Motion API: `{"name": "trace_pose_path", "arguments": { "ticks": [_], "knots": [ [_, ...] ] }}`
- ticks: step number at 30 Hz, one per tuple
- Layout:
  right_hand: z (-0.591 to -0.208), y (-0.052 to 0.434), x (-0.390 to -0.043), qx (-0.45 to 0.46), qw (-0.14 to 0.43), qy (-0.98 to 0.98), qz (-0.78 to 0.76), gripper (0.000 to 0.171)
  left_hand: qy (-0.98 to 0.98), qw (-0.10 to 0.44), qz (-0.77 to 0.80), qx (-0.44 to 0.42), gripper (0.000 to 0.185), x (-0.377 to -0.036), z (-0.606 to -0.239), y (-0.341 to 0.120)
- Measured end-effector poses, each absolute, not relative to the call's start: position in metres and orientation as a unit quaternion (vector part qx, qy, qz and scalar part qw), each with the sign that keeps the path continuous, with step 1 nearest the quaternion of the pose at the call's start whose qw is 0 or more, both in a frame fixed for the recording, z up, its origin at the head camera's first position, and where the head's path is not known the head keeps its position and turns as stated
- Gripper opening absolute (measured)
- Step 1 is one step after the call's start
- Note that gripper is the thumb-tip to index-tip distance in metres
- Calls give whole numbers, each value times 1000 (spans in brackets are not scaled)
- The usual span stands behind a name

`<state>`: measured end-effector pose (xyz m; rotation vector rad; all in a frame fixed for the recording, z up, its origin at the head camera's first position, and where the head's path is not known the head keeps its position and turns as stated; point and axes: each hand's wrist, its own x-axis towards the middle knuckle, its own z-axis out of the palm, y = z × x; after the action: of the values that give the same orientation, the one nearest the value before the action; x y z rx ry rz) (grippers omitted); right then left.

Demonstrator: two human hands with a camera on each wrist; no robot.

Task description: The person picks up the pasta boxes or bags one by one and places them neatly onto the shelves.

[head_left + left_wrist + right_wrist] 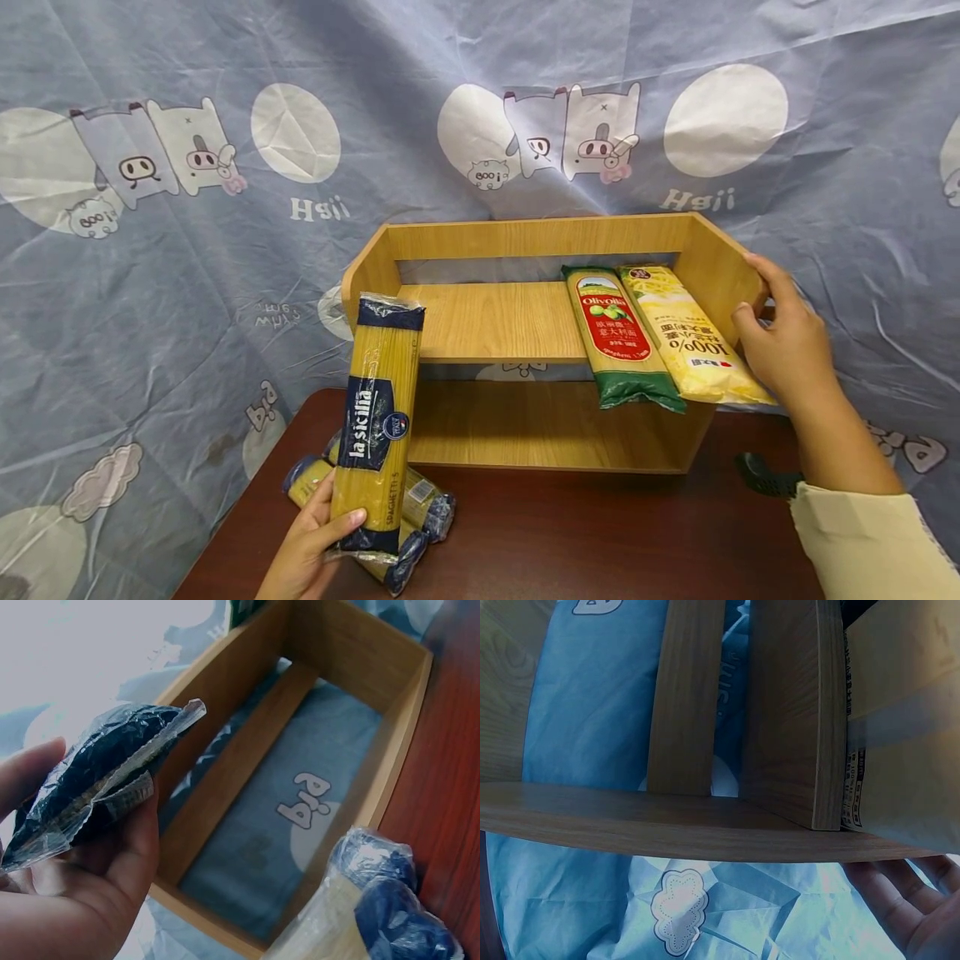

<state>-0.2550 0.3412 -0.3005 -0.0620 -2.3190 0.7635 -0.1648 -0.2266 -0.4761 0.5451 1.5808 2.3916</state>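
Head view puts the left hand point(311, 542) low at the front-left of the dark table point(600, 542), fingers and thumb curled round the bottom end of a blue-and-yellow spaghetti pack point(377, 417). The pack stands nearly upright, its long axis running from the hand up and slightly away, so its top end reaches about level with the front edge of the upper shelf point(487, 321). In the left wrist view the crimped blue end point(90, 787) of that pack sits pinched against the palm.

The right hand point(783, 342) rests on the outside of the right side panel point(716, 267) of the wooden rack point(525, 237), fingers relaxed and laid along the board, gripping nothing that I can see; the right wrist view shows only straight fingers point(907, 900) beside the wood.

On the upper shelf, 2 packs already lie flat at the right end: a green-and-red one point(618, 337) and a yellow one point(693, 337) touching it, both with long axes running front to back and overhanging the front edge. The bare stretch of shelf lies left of them, up and to the right of the held pack, so the left hand is the nearer one. More blue-ended packs point(420, 512) lie on the table just behind the left hand.
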Motion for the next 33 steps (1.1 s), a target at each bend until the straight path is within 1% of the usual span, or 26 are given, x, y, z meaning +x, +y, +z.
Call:
{"name": "trace_pose_path", "arguments": {
  "ticks": [5, 9, 20, 24, 28, 33],
  "knots": [
    [-301, 340, -256, -20, 344, -890, 298, 62, 559, 123, 802, 169, 62, -169, -468, -224],
    [-302, 340, -256, -21, 346, -889, 298, 62, 546, 121, 808, 184, 62, -171, -465, -221],
    [-300, 337, -258, -20, 347, -889, 298, 62, 496, 113, 835, 207, 54, -174, -450, -210],
    [-300, 338, -257, -25, 345, -889, 300, 63, 468, 130, 843, 231, 52, -173, -441, -209],
    [-300, 340, -256, -30, 344, -891, 295, 63, 437, 158, 847, 259, 55, -173, -433, -209],
    [-301, 340, -256, -31, 345, -890, 296, 63, 408, 166, 855, 272, 55, -175, -423, -207]
  ]
}}
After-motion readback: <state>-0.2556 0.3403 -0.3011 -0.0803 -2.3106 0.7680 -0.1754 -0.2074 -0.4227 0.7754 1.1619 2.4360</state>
